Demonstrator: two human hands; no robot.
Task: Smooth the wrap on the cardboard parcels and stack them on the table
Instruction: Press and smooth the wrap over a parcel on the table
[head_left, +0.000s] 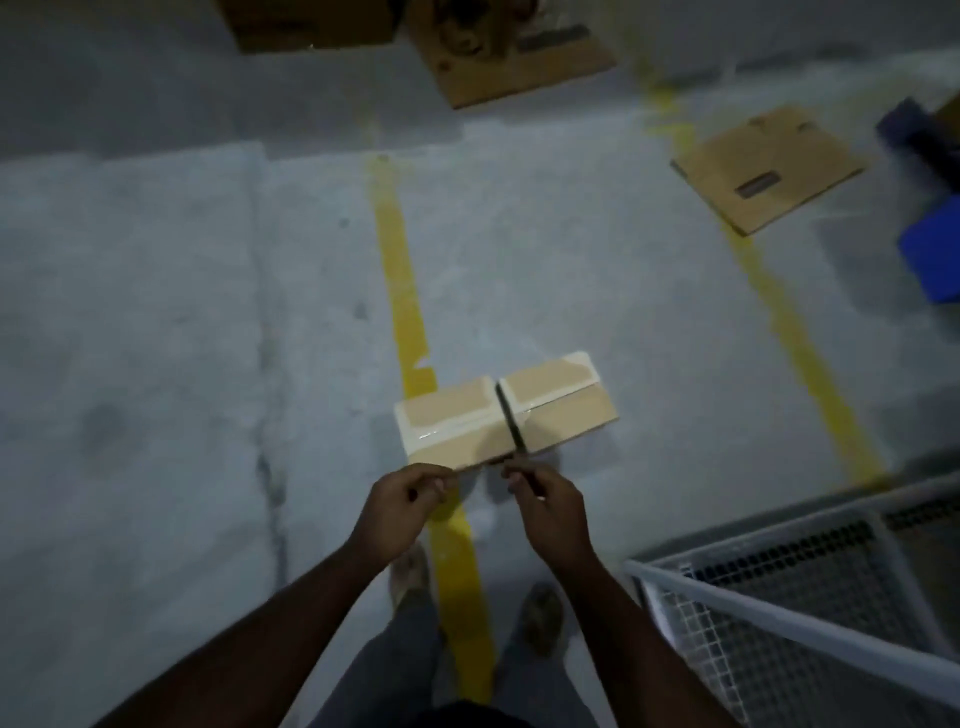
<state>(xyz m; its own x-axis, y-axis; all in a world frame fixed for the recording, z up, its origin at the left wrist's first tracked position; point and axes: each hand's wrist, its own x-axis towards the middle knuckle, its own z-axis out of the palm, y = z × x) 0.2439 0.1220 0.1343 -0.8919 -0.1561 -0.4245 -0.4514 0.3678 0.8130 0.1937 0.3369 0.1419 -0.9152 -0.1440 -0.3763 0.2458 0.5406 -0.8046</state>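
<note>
- Parcel is hanging flat in front of the person, above the floor, bound by a dark strap.
- Left hand is pinching the near edge; right hand is grasping the strap end.
- Risk: the parcel is tilting or dropping if either narrow grip slips.
- Wire cage is standing at right; no surface is showing.

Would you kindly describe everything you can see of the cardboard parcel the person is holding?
The cardboard parcel is a flat, tan rectangle held out level above the grey floor. Glossy clear wrap and pale tape bands cover its top, and a dark strap crosses its middle. The left hand pinches its near edge; the right hand grips the strap's near end. Nothing else touches it.
</note>
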